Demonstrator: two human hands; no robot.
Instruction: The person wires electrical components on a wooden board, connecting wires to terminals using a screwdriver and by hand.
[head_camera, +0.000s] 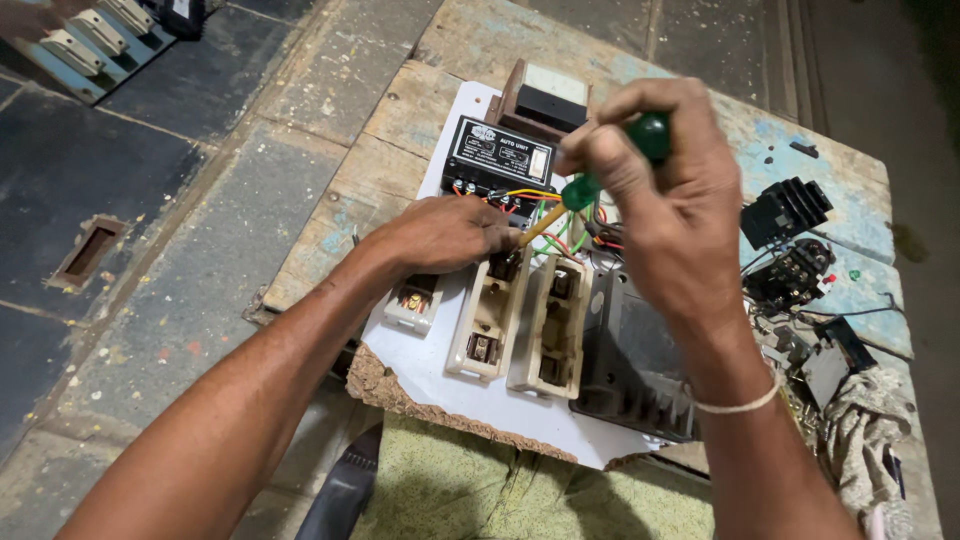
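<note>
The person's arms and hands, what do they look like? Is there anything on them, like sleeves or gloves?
No sleeves and no gloves show: both forearms are bare up to the picture's edge. The left hand wears nothing, no ring or watch that I can see. The right hand is bare too, but its wrist has a thin pale band, like a thread or rubber band, looped once around it.

- My right hand (660, 190) grips a green-handled screwdriver (600, 175) with a yellow shaft.
- Black control unit (497, 155), white label.
- Two cream fuse holders (520, 320) on a white board (470, 395).
- Red, green and yellow wires (560, 228).
</note>
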